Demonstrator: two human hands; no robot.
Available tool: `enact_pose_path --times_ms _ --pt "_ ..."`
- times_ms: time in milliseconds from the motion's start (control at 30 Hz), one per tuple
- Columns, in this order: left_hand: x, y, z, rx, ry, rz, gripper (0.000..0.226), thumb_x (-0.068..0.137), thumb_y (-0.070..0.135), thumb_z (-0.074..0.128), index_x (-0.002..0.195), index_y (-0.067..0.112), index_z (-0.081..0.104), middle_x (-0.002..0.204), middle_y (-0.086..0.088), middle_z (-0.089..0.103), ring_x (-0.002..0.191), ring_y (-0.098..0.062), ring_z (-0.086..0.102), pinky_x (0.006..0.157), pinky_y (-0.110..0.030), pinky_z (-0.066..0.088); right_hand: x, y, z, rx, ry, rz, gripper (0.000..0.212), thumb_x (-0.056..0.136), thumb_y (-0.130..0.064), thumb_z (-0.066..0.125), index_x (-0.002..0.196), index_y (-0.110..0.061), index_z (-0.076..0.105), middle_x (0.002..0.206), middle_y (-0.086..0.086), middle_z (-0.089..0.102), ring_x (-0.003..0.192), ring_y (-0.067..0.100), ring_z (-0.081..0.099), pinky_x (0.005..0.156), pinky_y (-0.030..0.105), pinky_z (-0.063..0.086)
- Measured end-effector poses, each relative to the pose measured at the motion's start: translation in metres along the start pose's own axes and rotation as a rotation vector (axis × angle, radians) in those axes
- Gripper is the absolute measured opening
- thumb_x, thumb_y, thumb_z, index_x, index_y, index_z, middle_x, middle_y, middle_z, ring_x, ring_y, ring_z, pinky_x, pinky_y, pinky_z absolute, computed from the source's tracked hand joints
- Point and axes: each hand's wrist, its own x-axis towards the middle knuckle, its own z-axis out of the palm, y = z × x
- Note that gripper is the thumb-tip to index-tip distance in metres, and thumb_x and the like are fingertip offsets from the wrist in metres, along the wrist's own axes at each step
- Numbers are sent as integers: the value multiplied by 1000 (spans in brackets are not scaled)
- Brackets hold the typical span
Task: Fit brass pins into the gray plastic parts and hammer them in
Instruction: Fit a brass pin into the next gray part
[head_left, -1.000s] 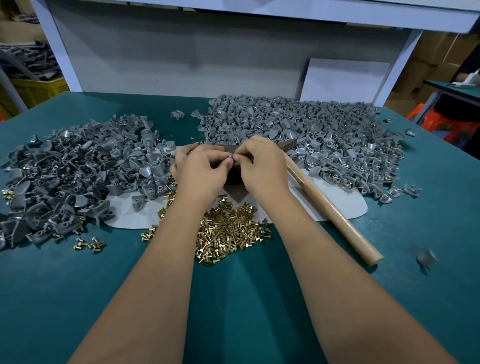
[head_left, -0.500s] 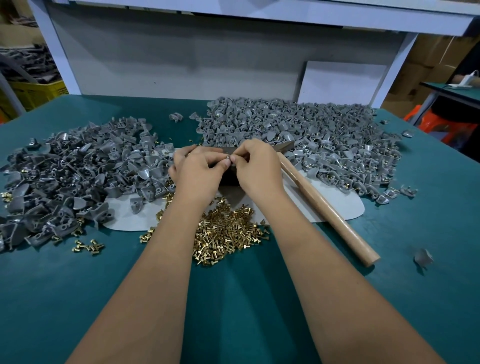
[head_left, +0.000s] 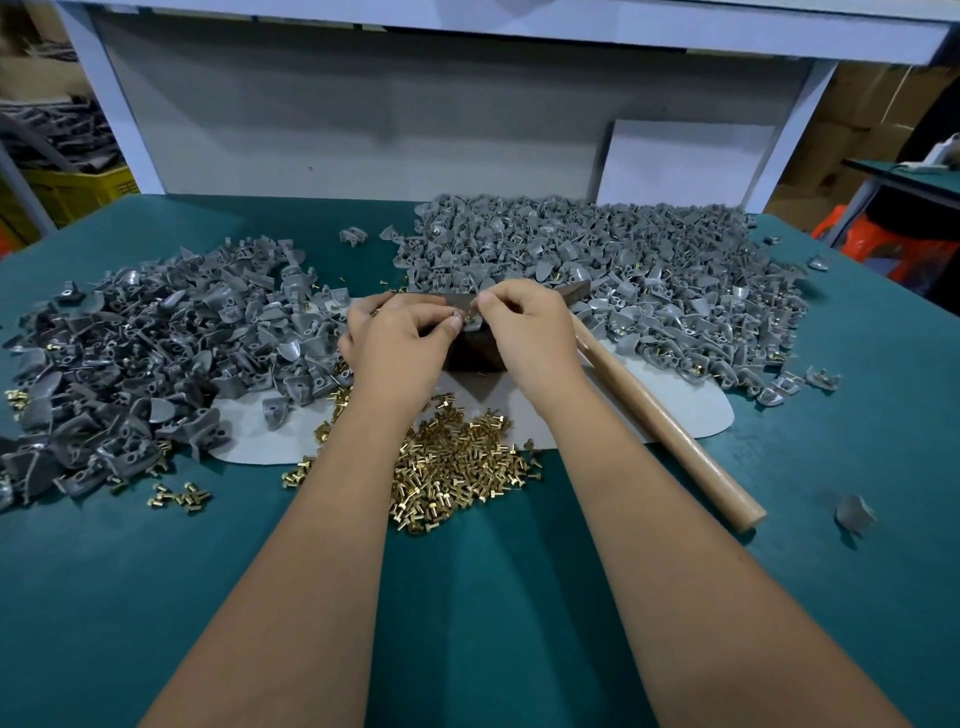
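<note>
My left hand (head_left: 402, 338) and my right hand (head_left: 527, 327) meet over a dark block (head_left: 475, 353) at the table's middle. Together they pinch a small gray plastic part (head_left: 470, 322), with a brass pin (head_left: 469, 313) showing between the fingertips. Loose brass pins (head_left: 457, 467) lie heaped just under my wrists. One pile of gray parts (head_left: 156, 353) spreads to the left, a bigger pile of gray parts (head_left: 623, 270) to the right. A hammer with a wooden handle (head_left: 670, 431) lies diagonally beside my right forearm; its head is hidden behind my hand.
A pale sheet (head_left: 675, 405) lies under the block on the teal table (head_left: 467, 597). A few brass pins (head_left: 182, 496) sit apart at the left. A stray gray part (head_left: 854, 512) lies at the right. A gray back panel (head_left: 363, 140) closes the far edge.
Both hands stay together over the block; the fingertips have shifted slightly on the part and the pin shows more plainly. The camera has tilted a little.
</note>
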Motion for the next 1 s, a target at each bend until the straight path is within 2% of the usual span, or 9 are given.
enact_pose_path --times_ms 167,300,600,700,900,1000 --pt "0 0 -1 6 -15 13 14 93 33 64 99 32 77 114 15 68 133 -21 33 110 -49 29 2 -1 3 -79 -3 -30 9 87 -21 67 81 -15 71 87 -2 65 82 11 57 71 26 42" --pt "-1 1 0 56 14 30 14 92 36 64 100 33 76 113 16 68 132 -21 30 109 -50 26 3 -1 6 -136 20 -45 13 86 -17 68 74 -21 65 79 -7 60 74 8 53 68 24 39" --pt "1 -2 1 -36 -27 24 13 91 30 67 99 31 77 113 11 68 128 -23 46 108 -47 36 3 -1 9 -193 18 -46 15 87 -14 66 74 -19 63 77 -6 59 74 12 54 68 26 41" --pt "1 -1 1 -6 2 11 12 90 31 68 98 31 77 111 15 68 128 -21 45 109 -46 33 2 0 10 -206 42 -64 12 87 -15 66 76 -17 65 82 -4 61 80 15 56 72 31 46" --pt "-2 2 0 79 33 -4 13 90 38 67 99 37 76 113 19 68 130 -19 38 108 -49 26 -2 0 9 -217 49 -108 8 87 -12 65 79 -13 66 83 -5 59 87 17 54 78 35 46" --pt "-2 2 -1 24 3 -3 13 90 34 67 100 34 76 113 16 68 130 -20 40 109 -48 30 -1 0 9 -207 39 -87 9 87 -13 65 79 -13 67 85 -2 61 84 17 55 77 34 46"
